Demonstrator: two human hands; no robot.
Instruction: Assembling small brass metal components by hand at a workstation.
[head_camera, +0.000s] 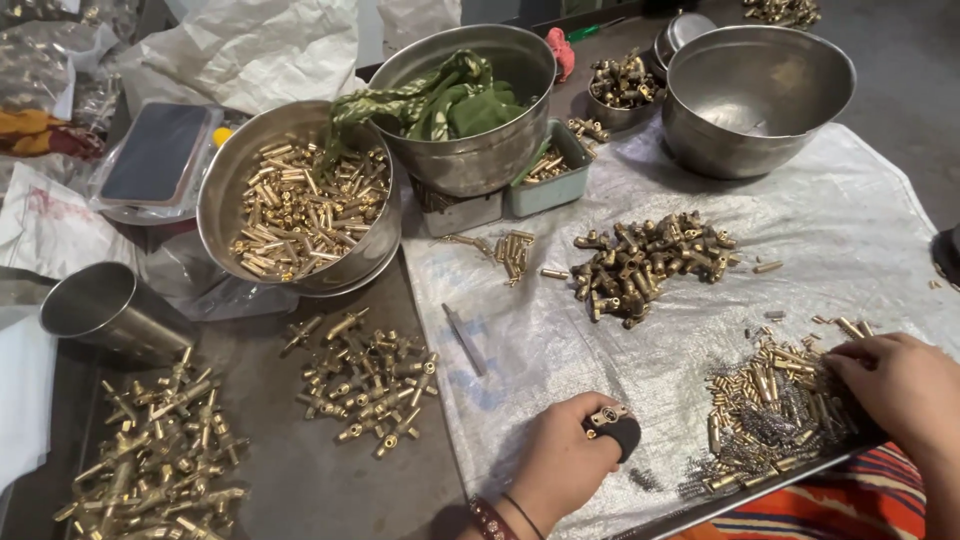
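- Brass everywhere: small fitting (603, 416) pinched upright in left hand (562, 462), against a black knob (624, 436) gripped by the same fingers, near centre.
- Right hand (898, 385) lying palm down on the near-right pile of pins and springs (770, 410), fingertips curled into it; whether a pin is actually caught cannot be told.
- Pile lying just right of the left hand, touching the right hand; pins pointing mostly far-to-near, slightly fanned. Right hand clearly nearer to it.
- Nothing between the two hands but bare white sheet (860, 215) on the tabletop.
- Heap of short fittings (645, 262) further off, centre, well apart from both hands.
- Thin metal strip (464, 338) lying far-left of the left hand, long axis slanting from far-left to near-right.
- T-shaped valve bodies (370, 385) to the left on bare tabletop; a larger heap (155, 455) at near left.
- Steel cup (105, 308) on its side, left.
- Far row of bowls: one full of brass tubes (300, 195), one holding green cloth (440, 100), one empty (755, 95) at far right.
- Small grey tray (550, 175) between the bowls.
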